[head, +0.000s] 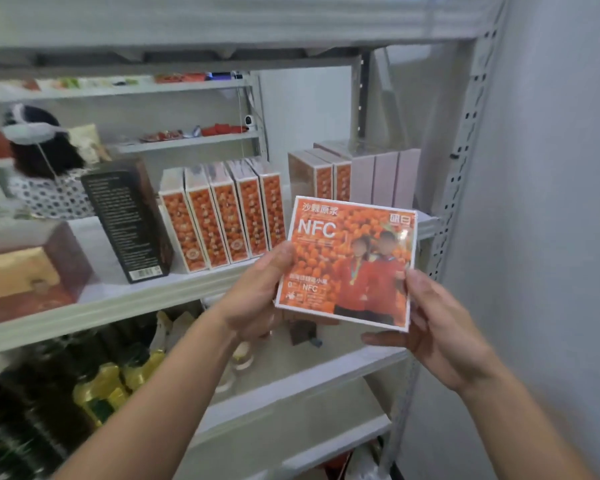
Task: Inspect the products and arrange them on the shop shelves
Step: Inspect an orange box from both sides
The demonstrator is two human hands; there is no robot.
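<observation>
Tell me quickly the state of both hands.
Left hand: holds the orange NFC box, left edge.
Right hand: holds the same box, right edge.

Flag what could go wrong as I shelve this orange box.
1. The left hand and right hand hold the orange NFC box only by its edges, out in front of the shelf. It could slip and drop.
2. The row of five orange boxes stands on end and leans. A nudge while slotting the box in beside it may topple them.
</observation>
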